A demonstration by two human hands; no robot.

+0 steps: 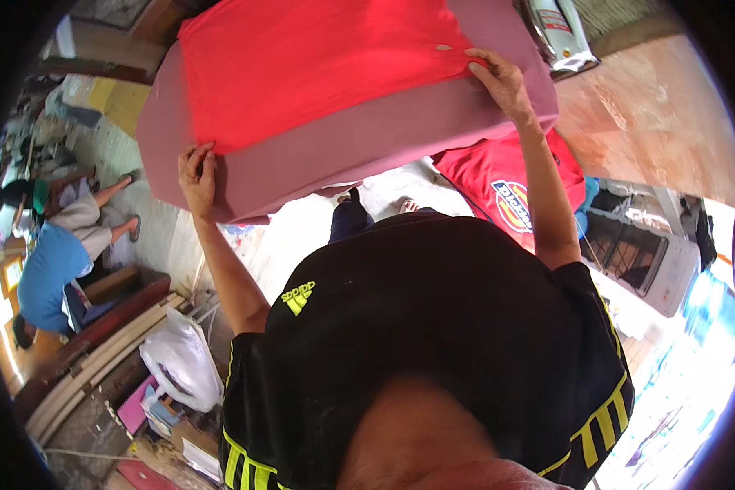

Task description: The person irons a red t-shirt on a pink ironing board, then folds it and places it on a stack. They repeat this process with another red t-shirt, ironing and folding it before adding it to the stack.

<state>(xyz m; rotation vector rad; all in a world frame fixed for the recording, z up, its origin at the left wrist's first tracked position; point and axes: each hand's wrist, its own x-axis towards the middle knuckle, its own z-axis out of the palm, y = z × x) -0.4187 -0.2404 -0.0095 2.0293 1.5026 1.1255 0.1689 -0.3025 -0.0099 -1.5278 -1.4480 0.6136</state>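
Note:
A bright red cloth (318, 69) lies spread flat over a mauve padded board (408, 118). At its near left corner my left hand (197, 175) has the fingers curled, with the thumb and forefinger pinching the edge. My right hand (502, 86) pinches the near right corner between thumb and fingertips. Close to that hand, a small pale mark (443, 47) shows on the cloth. The far side of the cloth runs out of view, so I cannot tell what garment it is, if any.
Beyond the board's right end stands what looks like a clothes iron (559, 33), beside a wooden surface (645, 122). A red printed bag or cloth (510, 184) hangs below the board. At far left, a person in blue (53, 273) bends over. A white plastic bag (184, 359) lies lower left.

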